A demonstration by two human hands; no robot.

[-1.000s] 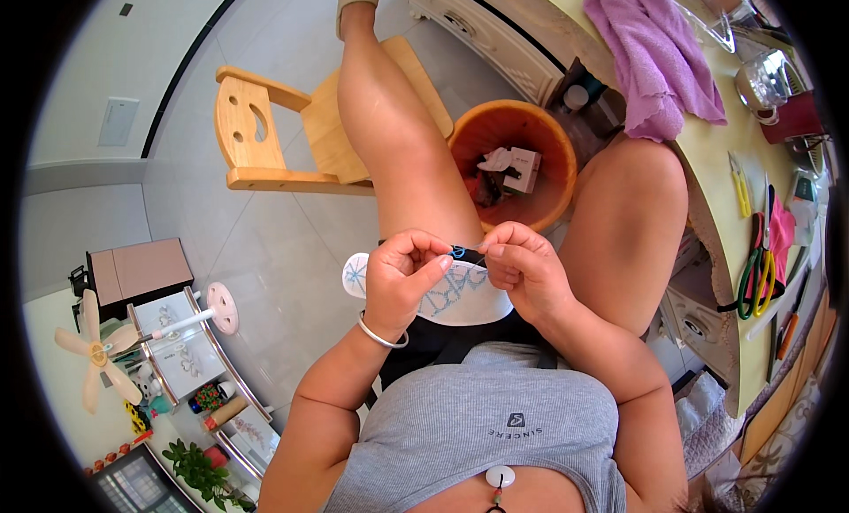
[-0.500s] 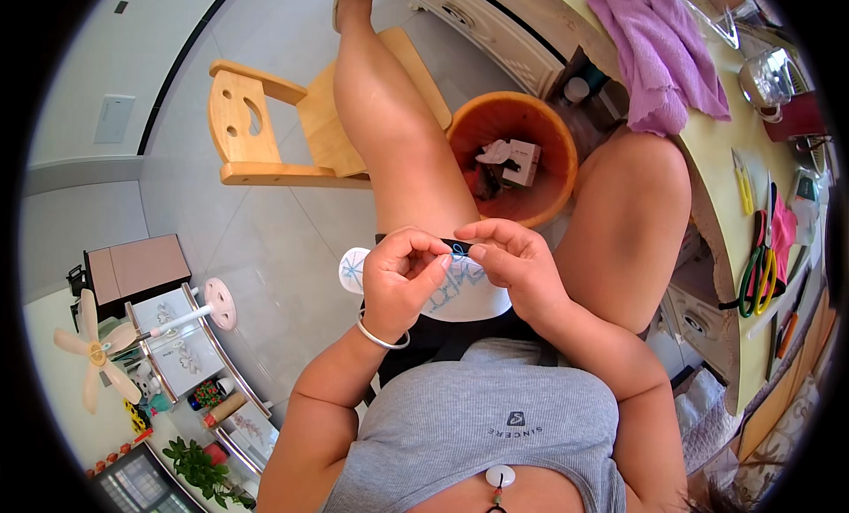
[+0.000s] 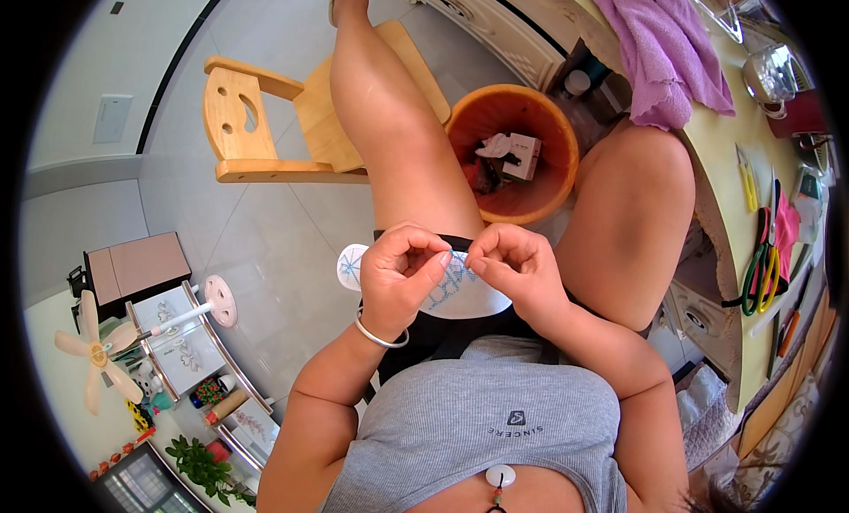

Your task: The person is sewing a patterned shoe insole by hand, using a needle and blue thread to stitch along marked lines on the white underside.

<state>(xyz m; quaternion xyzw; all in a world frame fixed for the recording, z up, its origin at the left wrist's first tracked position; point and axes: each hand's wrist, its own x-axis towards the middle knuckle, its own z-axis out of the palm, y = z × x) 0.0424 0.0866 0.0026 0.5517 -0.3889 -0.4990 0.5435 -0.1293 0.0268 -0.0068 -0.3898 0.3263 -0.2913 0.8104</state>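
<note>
Over my lap, my left hand (image 3: 400,274) and my right hand (image 3: 520,270) face each other, thumb and forefinger pinched on each side. Between the fingertips runs a short bit of thin blue thread (image 3: 458,256); its ends are hidden by the fingers. Just below lies a white rounded piece (image 3: 478,299) with a blue line pattern, resting on the dark shorts. A smaller white round piece (image 3: 350,267) with a blue star-like pattern shows beyond the left hand, partly covered by it. Whether the two white pieces are joined cannot be seen.
An orange bin (image 3: 559,172) with rubbish stands between my knees. A wooden chair (image 3: 234,115) is under my left leg. On the table at right lie a purple towel (image 3: 668,62), scissors (image 3: 766,265) and yellow-handled snips (image 3: 748,184). A fan (image 3: 97,349) stands at left.
The blue loop seen between my fingers has drawn down to a short bit of thread. My right hand's fingers have curled in from a more stretched pose.
</note>
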